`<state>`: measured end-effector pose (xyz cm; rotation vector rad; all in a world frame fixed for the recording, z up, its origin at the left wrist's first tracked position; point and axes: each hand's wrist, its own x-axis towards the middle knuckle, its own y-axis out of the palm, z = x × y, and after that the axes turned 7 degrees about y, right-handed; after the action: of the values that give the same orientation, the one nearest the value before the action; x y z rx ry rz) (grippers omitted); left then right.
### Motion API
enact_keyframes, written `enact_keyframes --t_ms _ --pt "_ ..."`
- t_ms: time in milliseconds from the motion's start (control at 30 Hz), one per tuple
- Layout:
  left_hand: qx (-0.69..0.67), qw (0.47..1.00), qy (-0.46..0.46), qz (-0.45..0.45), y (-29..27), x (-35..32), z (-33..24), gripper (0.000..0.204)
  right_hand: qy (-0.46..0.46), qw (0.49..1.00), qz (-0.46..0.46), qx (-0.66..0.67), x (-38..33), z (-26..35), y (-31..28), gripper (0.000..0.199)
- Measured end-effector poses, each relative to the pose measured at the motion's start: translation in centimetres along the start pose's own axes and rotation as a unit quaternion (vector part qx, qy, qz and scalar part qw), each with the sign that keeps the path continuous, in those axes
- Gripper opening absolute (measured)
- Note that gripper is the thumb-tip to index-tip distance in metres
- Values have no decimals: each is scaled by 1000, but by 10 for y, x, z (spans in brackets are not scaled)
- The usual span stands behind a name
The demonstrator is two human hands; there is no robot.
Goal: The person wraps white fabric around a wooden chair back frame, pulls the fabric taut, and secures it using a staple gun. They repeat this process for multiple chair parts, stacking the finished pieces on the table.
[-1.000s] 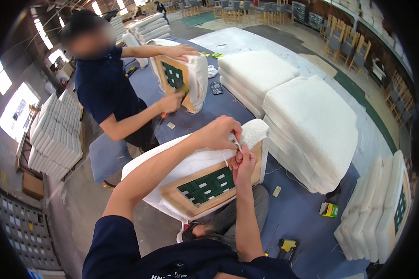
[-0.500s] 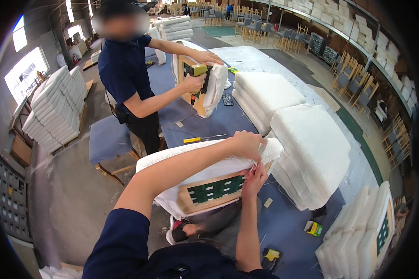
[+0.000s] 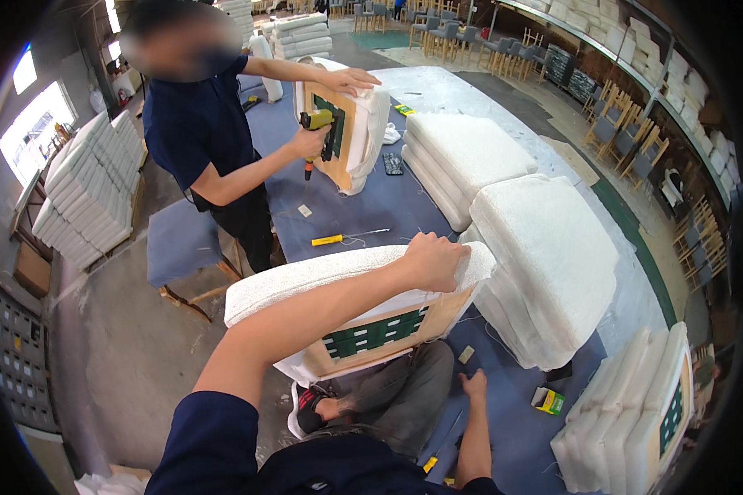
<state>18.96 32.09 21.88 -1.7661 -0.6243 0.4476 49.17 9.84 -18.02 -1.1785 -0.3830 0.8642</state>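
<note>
My left hand (image 3: 434, 261) grips the top edge of the white upholstered seat cushion (image 3: 347, 309) standing on edge on the blue worktop (image 3: 363, 210), while my right hand (image 3: 473, 386) hangs open and empty below it.

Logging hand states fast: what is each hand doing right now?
Left hand: fingers curled, gripping the top edge of the white seat cushion.
Right hand: open, empty, above the blue table.

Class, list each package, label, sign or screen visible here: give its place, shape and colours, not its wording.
Small box: on the blue table near the person's right hand; rectangular, yellow and green.
Flat pack: far on the table beside the co-worker's cushion; yellow-green.
Dark flat rectangular device: mid-table; whether it has a screen is unclear.
</note>
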Motion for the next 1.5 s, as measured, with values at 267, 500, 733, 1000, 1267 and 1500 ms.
enact_keyframes --t_ms 267,500,733,1000,1267,1500 --pt "17 999 -28 -22 -1 -4 -13 90 43 996 -9 -73 34 24 19 57" --pt "40 998 -36 -11 -7 -7 -17 105 141 987 72 -25 63 59 8 49" --pt "40 995 -88 32 -15 0 -49 112 10 978 15 206 73 63 8 43" --pt "48 993 -102 -32 -11 -8 -73 125 -442 848 -58 285 6 248 -300 23" --pt "49 992 -103 -49 -5 -14 -85 120 -551 822 138 50 36 311 -304 28" --pt "69 991 -110 -23 -2 -8 -87 107 -516 836 184 21 39 318 -306 24"
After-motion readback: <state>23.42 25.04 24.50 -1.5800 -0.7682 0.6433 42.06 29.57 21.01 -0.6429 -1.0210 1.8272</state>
